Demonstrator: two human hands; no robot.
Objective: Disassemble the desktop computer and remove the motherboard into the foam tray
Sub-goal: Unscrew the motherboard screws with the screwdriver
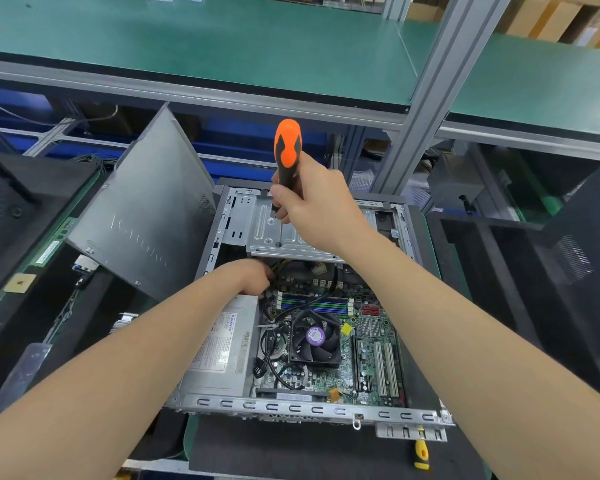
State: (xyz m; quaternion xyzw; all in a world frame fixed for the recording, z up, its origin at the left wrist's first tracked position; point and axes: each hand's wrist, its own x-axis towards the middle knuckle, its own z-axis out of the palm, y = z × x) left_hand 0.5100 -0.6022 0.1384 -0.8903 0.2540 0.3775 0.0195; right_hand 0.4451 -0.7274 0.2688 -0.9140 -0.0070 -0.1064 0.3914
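My right hand [321, 206] grips the screwdriver [287, 147] on the bracket [257, 223] screw [278, 244], my left hand [253, 277] reaches among cables [282, 263], its hold I cannot tell; a slip could gouge the motherboard [371, 344] inside the case [291, 408].

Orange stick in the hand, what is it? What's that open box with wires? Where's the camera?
The camera sits on the person's head, looking down at both arms. The stick is a screwdriver, held by the right hand, its tip down on a metal bracket. The box is an opened desktop computer: green motherboard, black fan, silver power supply. The left hand reaches among the cables; its fingers are hidden.
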